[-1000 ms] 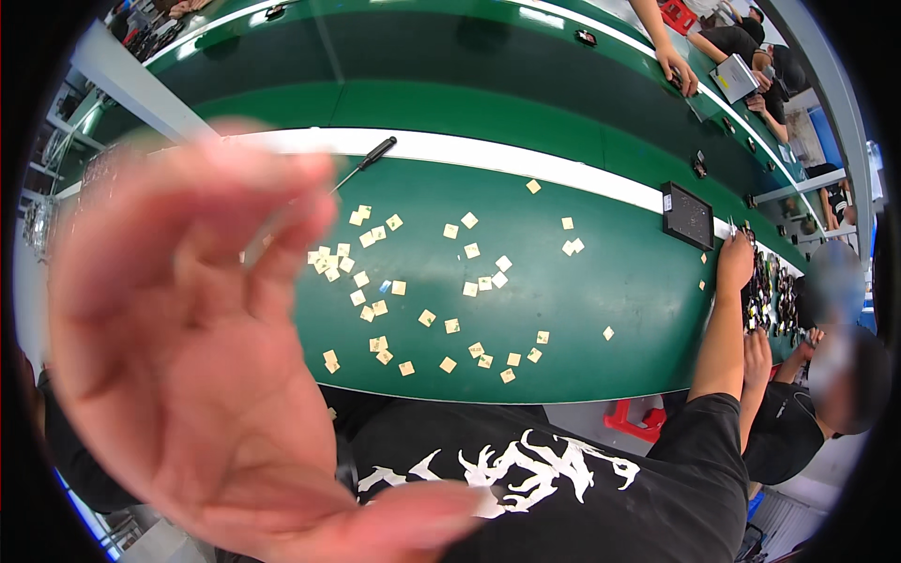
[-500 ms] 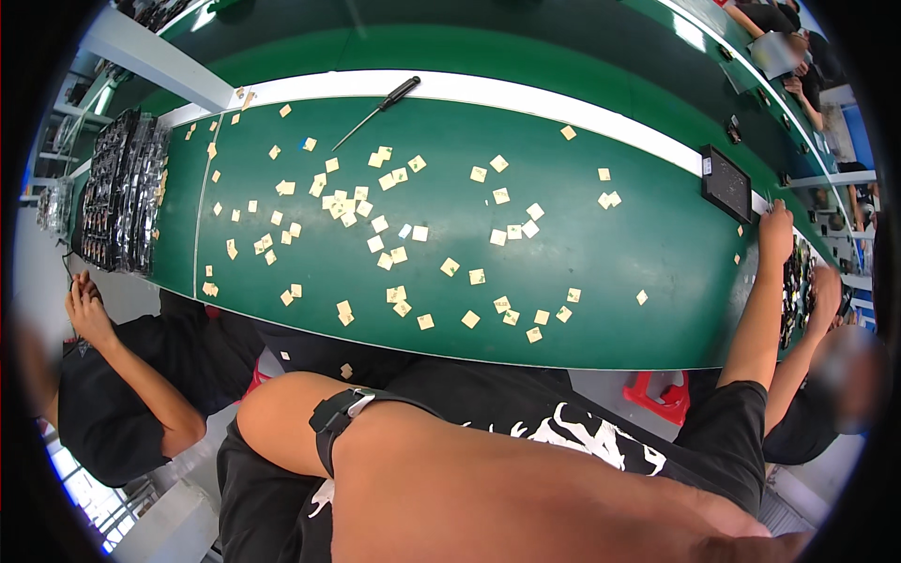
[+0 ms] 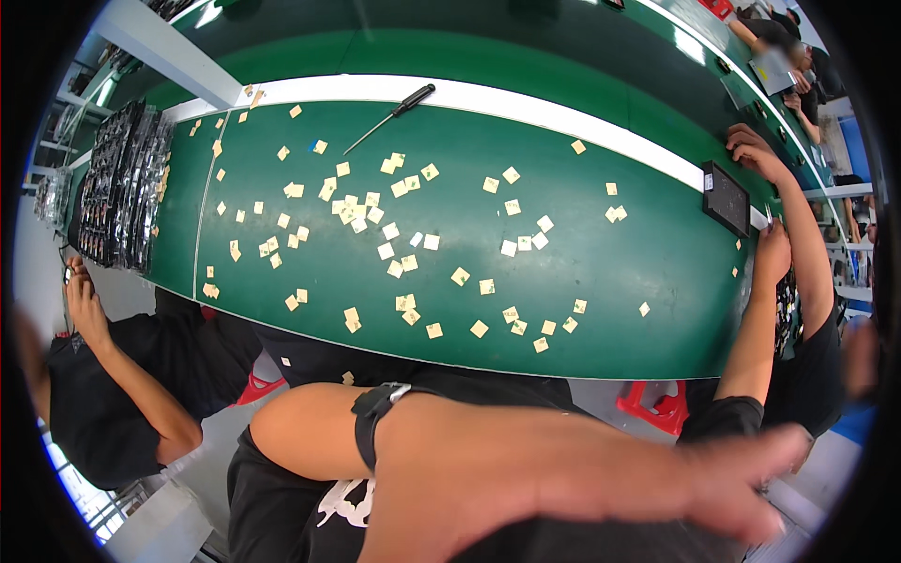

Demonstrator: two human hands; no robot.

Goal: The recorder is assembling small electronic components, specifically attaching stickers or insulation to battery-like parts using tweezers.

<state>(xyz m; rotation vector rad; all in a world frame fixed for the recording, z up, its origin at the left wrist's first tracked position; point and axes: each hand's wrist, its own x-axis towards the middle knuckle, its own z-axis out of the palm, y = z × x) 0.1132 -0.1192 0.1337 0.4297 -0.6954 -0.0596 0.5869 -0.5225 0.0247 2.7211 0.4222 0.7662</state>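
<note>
My left hand stretches across the lower part of the view, very close and blurred. Its forearm bends in from the left and bears a black wristband. Two blurred fingertips stand apart at the right, with nothing seen between them. My right hand does not show. Beyond my arm lies a green table strewn with small pale-yellow square pieces, none of them touched by my hand. A screwdriver with a black handle rests across the table's white far edge.
Stacked black parts in clear packaging stand at the table's left end. A black tray sits at the right. Another person's hands are near that tray; one more person sits at left. A red stool stands below.
My left hand has swung up and its fingers have come into view at the right. The right-hand person has moved one hand to behind the black tray. The whole view has shifted slightly.
</note>
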